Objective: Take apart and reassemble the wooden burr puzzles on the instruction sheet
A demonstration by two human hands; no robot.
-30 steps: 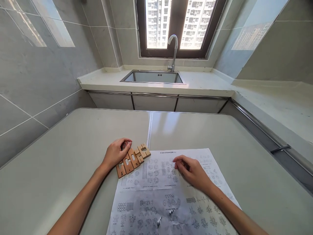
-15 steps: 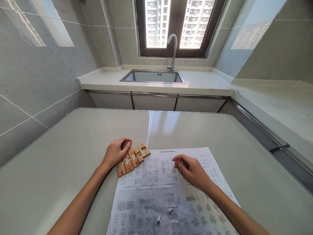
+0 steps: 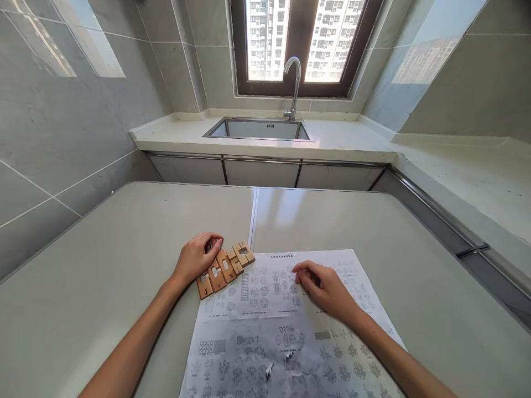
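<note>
Tiled walls [image 3: 83, 121] enclose a pale tabletop [image 3: 103, 265] on the left and far sides. Fingers of the left hand [image 3: 199, 255] are curled inward, the thumb close to the index finger; whether they pinch a piece cannot be determined. Fingers of the right hand [image 3: 326, 284] are bent and held side by side, the thumb beneath; contact between their tips is not discernible. Against the left hand, a row of flat, notched wooden pieces [image 3: 226, 268] runs diagonally from near left to far right; digits mark several. This row covers the far left corner of a printed sheet [image 3: 249, 326], which lies on the tabletop and extends toward the near edge. The right hand is positioned over the sheet's far portion. Farther out, a counter [image 3: 344, 135] carries a recessed sink [image 3: 257, 129] and a curved faucet [image 3: 296, 91], backed by a dark-framed window [image 3: 299, 38].
</note>
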